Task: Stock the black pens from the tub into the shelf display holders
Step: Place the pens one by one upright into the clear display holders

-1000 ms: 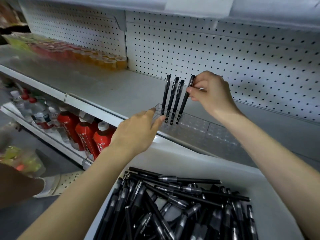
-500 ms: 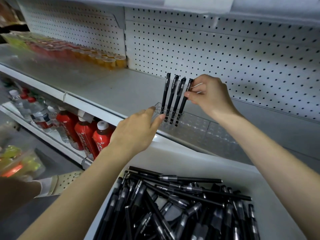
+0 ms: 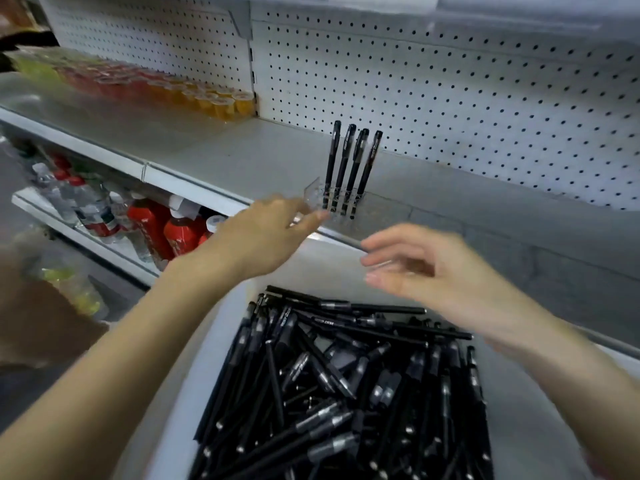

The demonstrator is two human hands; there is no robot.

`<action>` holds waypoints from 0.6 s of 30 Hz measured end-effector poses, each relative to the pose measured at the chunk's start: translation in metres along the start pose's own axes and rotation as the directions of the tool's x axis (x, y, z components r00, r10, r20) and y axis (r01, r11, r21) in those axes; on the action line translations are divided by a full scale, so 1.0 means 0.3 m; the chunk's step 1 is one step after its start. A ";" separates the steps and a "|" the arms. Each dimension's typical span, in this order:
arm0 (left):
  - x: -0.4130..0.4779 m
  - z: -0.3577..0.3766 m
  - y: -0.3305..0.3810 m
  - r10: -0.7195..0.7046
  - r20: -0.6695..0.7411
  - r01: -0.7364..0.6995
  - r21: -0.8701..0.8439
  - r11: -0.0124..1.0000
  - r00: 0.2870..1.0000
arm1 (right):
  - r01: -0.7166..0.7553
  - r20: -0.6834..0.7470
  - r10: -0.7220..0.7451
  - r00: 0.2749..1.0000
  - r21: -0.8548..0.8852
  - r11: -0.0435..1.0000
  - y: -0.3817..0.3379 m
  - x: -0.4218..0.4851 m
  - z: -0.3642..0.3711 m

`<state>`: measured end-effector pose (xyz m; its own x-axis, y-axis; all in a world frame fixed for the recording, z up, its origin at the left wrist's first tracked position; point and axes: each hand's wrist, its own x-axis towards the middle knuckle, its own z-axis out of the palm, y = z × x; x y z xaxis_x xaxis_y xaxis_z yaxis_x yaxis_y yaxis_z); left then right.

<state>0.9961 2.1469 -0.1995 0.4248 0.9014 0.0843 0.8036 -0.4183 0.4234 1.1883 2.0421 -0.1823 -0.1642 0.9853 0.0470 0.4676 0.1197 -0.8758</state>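
Several black pens point(image 3: 353, 171) stand upright in a row at the left end of a clear display holder point(image 3: 311, 192) on the grey shelf. My left hand point(image 3: 266, 233) reaches to the holder's left front corner, fingers extended and touching it. My right hand point(image 3: 436, 271) hovers empty, fingers loosely spread and blurred, above the far rim of the white tub point(image 3: 214, 334). The tub sits close in front of me, filled with a heap of loose black pens point(image 3: 346, 382).
White pegboard point(image 3: 467, 109) backs the shelf point(image 3: 242, 154). Orange and red drink cups point(image 3: 194, 95) line the shelf's back left. Red and clear bottles point(image 3: 152, 226) fill the lower shelf at left. Another person's arm point(image 3: 45, 327) shows at the left edge.
My right hand let go of the rightmost pen, which now stands in the holder, and drew back down toward the tub. My left hand stays at the holder's corner.
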 end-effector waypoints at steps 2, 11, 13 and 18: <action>-0.059 0.023 0.006 0.030 0.037 -0.033 0.071 0.997 0.999 | -0.041 0.047 0.045 0.998 -0.088 0.995 0.054 -0.008 0.052; -0.181 0.083 -0.029 0.143 -0.153 -0.097 0.274 0.957 0.978 | -0.101 -0.122 0.058 0.991 -0.381 0.919 0.254 -0.039 0.099; -0.182 0.087 -0.030 0.143 -0.158 -0.096 0.271 0.958 0.977 | -0.102 -0.147 0.041 0.988 -0.436 0.894 0.258 -0.056 0.082; -0.177 0.091 -0.021 0.137 -0.164 -0.097 0.233 0.968 0.977 | -0.104 -0.163 0.034 0.986 -0.447 0.889 0.265 -0.065 0.082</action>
<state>0.9799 2.0985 -0.2313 0.4567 0.8415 0.2888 0.8336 -0.5181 0.1915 1.2071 2.0294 -0.2646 -0.0048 0.9955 0.0944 0.8206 0.0579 -0.5685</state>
